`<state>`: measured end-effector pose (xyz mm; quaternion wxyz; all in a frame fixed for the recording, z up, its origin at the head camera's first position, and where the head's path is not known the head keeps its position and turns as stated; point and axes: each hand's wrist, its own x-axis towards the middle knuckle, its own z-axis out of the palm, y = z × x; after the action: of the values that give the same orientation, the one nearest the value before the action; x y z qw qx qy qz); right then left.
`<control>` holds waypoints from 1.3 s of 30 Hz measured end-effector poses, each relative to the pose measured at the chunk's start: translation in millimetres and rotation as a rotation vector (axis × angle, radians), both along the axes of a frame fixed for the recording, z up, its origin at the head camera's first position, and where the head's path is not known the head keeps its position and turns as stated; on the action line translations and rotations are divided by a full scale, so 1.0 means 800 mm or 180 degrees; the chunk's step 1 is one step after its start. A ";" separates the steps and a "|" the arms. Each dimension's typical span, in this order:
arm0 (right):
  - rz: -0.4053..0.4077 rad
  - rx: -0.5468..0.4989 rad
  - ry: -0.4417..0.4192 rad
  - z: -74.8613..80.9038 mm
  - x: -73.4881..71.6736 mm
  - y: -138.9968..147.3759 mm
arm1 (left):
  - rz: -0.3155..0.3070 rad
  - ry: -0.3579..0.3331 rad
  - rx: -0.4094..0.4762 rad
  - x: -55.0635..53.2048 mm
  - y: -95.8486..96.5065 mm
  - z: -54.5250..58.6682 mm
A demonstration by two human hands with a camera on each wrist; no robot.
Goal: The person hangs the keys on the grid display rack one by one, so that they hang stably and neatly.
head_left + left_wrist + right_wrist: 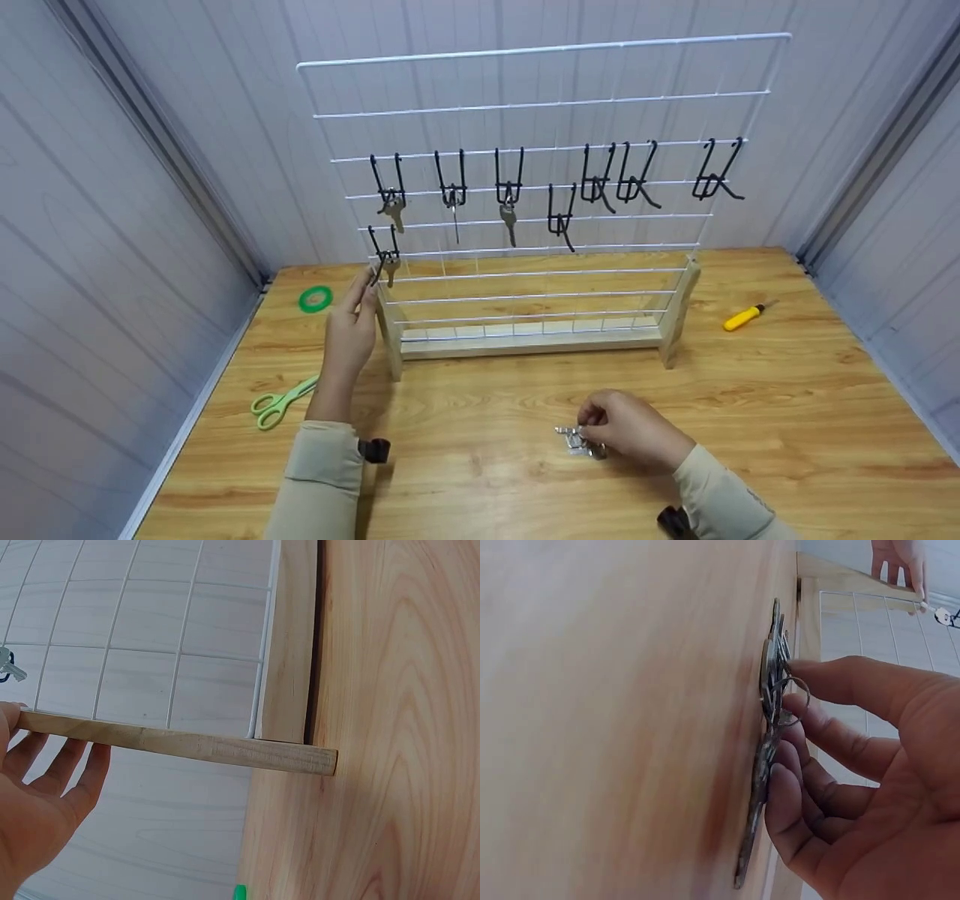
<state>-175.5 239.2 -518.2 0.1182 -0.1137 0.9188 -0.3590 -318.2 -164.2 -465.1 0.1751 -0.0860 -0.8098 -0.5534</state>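
In the head view, my left hand [351,326] is at the left end of a white wire grid rack, close under a black hook [384,251] with a key [391,271] on it. Seen from the left wrist, its thumb and fingers hold the wooden side post [187,744] between them. Low over the table, my right hand [634,426] pinches at a small pile of silver keys [576,441]. A thin metal ring [808,701] loops through the keys by its fingertips in the right wrist view.
More black hooks [634,180] hang along the grid [525,154], some bearing keys [508,221]. Green tape [315,299] and green scissors [276,405] lie on the left of the table. A yellow-handled screwdriver [742,318] lies at the right.
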 end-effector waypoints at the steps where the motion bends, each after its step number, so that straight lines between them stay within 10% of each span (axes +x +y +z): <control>1: -0.0016 0.0082 0.0067 0.001 0.000 -0.001 | -0.0009 -0.0009 0.0008 0.000 0.000 0.000; 22: 0.0147 0.0988 0.1031 0.003 0.006 -0.016 | -0.0068 -0.0024 0.0020 0.000 -0.001 0.001; 39: -0.0233 0.0070 0.0761 0.033 0.007 -0.004 | -0.0106 -0.0033 0.0082 0.001 -0.001 0.001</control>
<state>-169.8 236.0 -491.7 -0.0041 -0.1208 0.9338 -0.3367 -317.5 -165.4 -464.3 0.1628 -0.0943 -0.8019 -0.5670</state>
